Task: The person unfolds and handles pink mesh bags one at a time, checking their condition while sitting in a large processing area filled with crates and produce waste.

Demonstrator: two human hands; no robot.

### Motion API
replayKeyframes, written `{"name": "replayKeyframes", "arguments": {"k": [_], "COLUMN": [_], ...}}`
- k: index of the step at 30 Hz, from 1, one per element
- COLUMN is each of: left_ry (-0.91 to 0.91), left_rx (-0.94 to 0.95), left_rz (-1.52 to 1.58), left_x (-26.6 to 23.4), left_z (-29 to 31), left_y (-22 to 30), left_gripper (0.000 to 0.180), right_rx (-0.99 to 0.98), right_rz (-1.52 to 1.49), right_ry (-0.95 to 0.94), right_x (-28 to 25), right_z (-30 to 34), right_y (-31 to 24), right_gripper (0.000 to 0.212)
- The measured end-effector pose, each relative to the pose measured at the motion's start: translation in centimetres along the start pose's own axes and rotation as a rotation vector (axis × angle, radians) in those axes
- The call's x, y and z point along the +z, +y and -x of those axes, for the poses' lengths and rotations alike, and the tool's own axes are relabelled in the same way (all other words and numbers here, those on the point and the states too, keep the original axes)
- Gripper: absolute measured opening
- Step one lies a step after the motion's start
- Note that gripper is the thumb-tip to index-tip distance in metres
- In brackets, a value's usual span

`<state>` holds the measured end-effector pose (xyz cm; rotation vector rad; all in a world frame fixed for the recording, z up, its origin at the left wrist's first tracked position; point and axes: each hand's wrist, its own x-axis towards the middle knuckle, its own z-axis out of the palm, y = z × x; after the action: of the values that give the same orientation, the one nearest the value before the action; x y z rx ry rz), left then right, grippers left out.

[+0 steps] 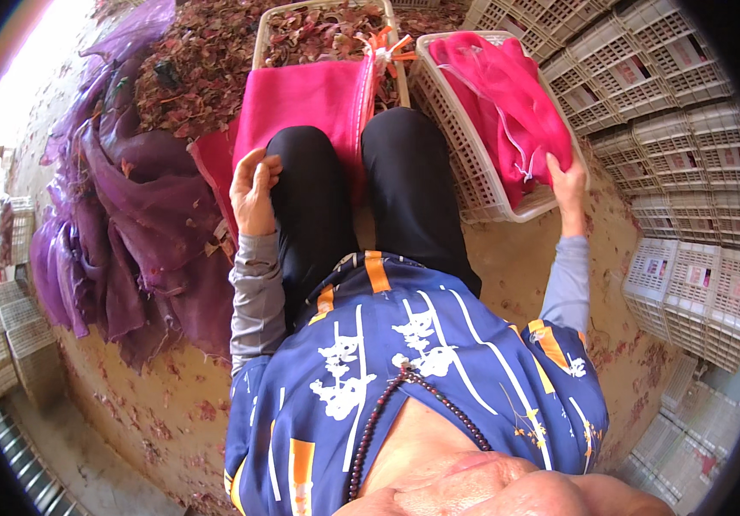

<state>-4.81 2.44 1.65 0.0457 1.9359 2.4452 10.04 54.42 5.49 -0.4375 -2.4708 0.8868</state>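
Observation:
My right hand [568, 182] is closed on the edge of a bunched pink mesh bag [507, 95] in a white plastic basket [441, 129]. Its thumb lies over the mesh and its other fingers are partly hidden. My left hand [254, 191] is beside my left knee, with its fingers curled. Whether anything is in them I cannot make out. Another pink mesh bag [301, 99] is spread in front of my knees, its top corner gathered with orange and white ties [383, 52]. A piece of red mesh [215, 163] hangs next to my left hand.
Purple netting [146, 198] drapes at the left. Dry reddish flakes [207, 60] are heaped ahead, around and inside another pale basket [301, 10]. Stacked white crates [688, 155] line the right side. More crates [22, 318] stand at the far left. Reddish bits dot the tan floor [116, 400].

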Motion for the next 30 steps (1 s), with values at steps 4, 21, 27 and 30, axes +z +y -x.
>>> {"name": "replayKeyframes", "arguments": {"k": [4, 21, 27, 30], "left_ry": [-0.033, -0.183, -1.068, -1.177], "left_rx": [0.029, 0.285, 0.355, 0.404], "left_rz": [-0.088, -0.141, 0.666, 0.662], "left_x": [-0.3, 4.1, 13.2, 15.2], "left_z": [1.7, 4.4, 6.6, 8.6], "left_y": [-0.1, 10.6, 17.3, 17.8], "left_gripper": [0.021, 0.022, 0.028, 0.027], "right_rx": [0.247, 0.244, -0.014, -0.053], "right_rz": [0.596, 0.78, 0.752, 0.5], "right_ry": [-0.178, -0.723, -0.629, -0.393], "right_x": [2.7, 16.3, 15.0, 13.8], "right_z": [-0.4, -3.5, -6.9, -9.4], "right_y": [4.9, 12.0, 13.1, 9.8], "right_gripper": [0.068, 0.059, 0.047, 0.04]}}
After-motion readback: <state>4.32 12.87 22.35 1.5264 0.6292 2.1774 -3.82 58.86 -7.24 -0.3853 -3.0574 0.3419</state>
